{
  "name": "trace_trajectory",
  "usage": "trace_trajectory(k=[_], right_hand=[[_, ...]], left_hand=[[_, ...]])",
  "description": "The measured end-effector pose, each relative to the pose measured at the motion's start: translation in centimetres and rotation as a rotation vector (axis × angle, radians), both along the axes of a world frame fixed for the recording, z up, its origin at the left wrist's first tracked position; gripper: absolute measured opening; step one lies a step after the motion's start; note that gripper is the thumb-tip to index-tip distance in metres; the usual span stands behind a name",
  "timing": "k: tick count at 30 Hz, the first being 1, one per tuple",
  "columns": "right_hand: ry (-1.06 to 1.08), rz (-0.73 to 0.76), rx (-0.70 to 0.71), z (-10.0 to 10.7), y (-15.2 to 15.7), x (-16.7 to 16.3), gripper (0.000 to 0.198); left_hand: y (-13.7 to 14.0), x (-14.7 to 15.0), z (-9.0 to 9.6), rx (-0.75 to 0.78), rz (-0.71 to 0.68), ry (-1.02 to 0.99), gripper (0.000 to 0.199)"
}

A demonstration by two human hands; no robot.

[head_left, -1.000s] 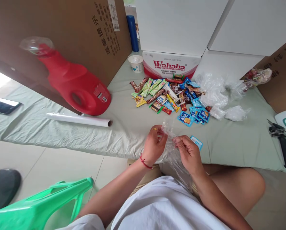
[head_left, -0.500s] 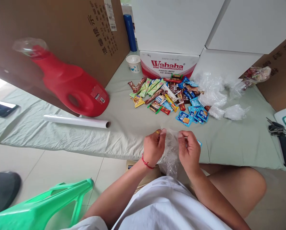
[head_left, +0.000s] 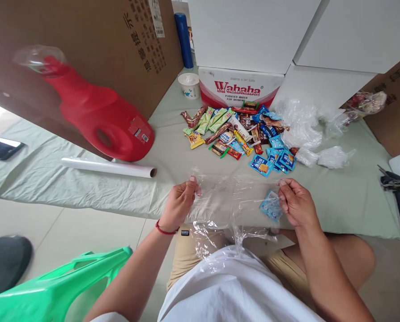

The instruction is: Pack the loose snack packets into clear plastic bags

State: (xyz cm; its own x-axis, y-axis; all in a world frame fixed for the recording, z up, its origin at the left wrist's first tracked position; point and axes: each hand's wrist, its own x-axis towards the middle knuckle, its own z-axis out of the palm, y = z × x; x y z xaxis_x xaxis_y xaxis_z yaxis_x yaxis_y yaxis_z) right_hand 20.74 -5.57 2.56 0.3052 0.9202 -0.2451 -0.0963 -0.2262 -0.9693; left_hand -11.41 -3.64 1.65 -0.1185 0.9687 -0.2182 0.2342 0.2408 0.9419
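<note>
A sheet of clear plastic film [head_left: 233, 197] is stretched between my two hands, and its lower part hangs crumpled over the table's front edge. My left hand [head_left: 181, 199] pinches its left upper corner between thumb and fingers. On the other side, my right hand [head_left: 297, 201] grips the right upper corner the same way. A blue snack packet [head_left: 270, 206] lies on the table, seen through the film close to my right hand. Further back sits a pile of wrapped snacks [head_left: 235, 127], with several blue packets [head_left: 274, 160] at its near right.
Crumpled clear plastic bundles [head_left: 302, 129] lie right of the snacks. At left are a white roll [head_left: 109, 167], a red jug [head_left: 102, 114] and a phone [head_left: 2, 147]. A paper cup [head_left: 189, 86] stands by the Wahaha box [head_left: 240, 89]. Keys [head_left: 392, 181] lie far right; a green stool [head_left: 59, 281] stands below.
My hands have moved apart, left hand leftward and right hand rightward. The film, bunched between them before, is now spread wide. The blue packet near my right hand shows more.
</note>
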Motion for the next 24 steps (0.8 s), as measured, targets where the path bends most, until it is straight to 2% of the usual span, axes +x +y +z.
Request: trace_trajectory(k=[2,7,10,12,14,15,18,19,20,21,24], right_hand=[[-0.088,0.090,0.005,-0.7,1.0,0.5,0.040],[-0.512,0.236,0.132,-3.6,7.0,1.6,0.037],[-0.806,0.193,0.126,-3.7,10.1,2.3,0.036],[-0.994,0.107,0.213,-2.6,10.4,2.2,0.037],[-1.104,0.108,0.389,-1.1,9.0,1.3,0.039],[-1.131,0.175,0.485,-0.4,7.7,0.6,0.041],[-1.227,0.578,0.677,0.1,3.2,-1.7,0.055],[-1.279,0.681,0.699,-0.3,1.8,-2.3,0.061],[-1.331,0.722,0.706,-0.8,0.5,-2.8,0.062],[-1.374,0.715,0.705,-1.5,-0.4,-2.9,0.060],[-1.420,0.567,0.734,-3.3,-2.2,-2.1,0.041]], left_hand=[[0.9,-0.6,-0.2,-0.030,-0.088,0.044,0.062],[5.3,0.4,-1.2,0.070,-0.148,0.568,0.053],[7.4,1.6,-1.7,0.069,-0.165,0.650,0.049],[8.0,2.2,-2.0,0.057,-0.168,0.686,0.049],[8.2,2.6,-2.2,0.040,-0.169,0.715,0.050],[8.3,2.7,-2.2,0.032,-0.170,0.728,0.051],[8.5,2.9,-2.3,0.008,-0.175,0.757,0.053],[8.6,2.9,-2.3,-0.001,-0.179,0.771,0.055],[8.7,2.9,-2.3,-0.011,-0.184,0.790,0.056],[8.8,2.9,-2.2,-0.019,-0.193,0.812,0.057],[9.2,2.7,-1.9,-0.028,-0.230,0.871,0.061]])
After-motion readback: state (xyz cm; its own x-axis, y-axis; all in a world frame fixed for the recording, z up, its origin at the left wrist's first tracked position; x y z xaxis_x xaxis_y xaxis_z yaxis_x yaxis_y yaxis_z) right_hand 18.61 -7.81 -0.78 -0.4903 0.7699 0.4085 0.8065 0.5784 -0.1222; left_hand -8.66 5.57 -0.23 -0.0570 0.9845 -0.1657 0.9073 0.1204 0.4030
